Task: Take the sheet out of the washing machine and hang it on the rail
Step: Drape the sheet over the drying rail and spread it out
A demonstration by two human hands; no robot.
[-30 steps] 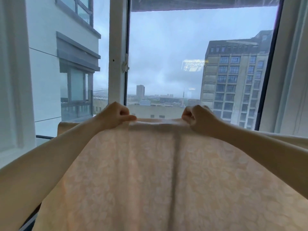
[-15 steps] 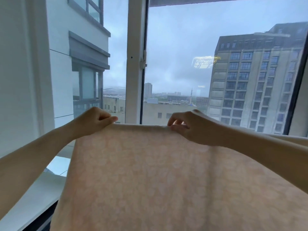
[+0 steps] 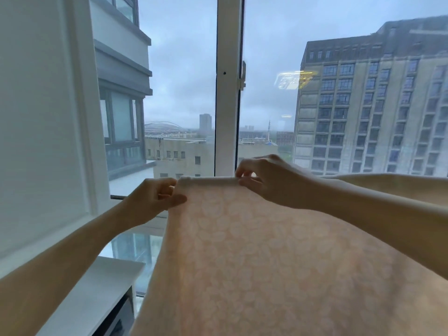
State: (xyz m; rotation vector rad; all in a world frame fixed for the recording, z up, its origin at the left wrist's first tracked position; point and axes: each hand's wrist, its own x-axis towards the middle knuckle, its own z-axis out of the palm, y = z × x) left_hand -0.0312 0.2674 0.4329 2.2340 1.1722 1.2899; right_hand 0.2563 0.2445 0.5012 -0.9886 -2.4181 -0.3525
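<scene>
Sheet point(image 3: 278, 251) top edge pinched between left hand point(image 3: 155, 197), right hand point(image 3: 269, 180)

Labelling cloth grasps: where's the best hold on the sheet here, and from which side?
Pinch the sheet along its top edge, at the left corner and a little further right, coming from the near side. That edge runs straight and taut while the rest hangs slack; the left hand and right hand pinch it just so.
</scene>
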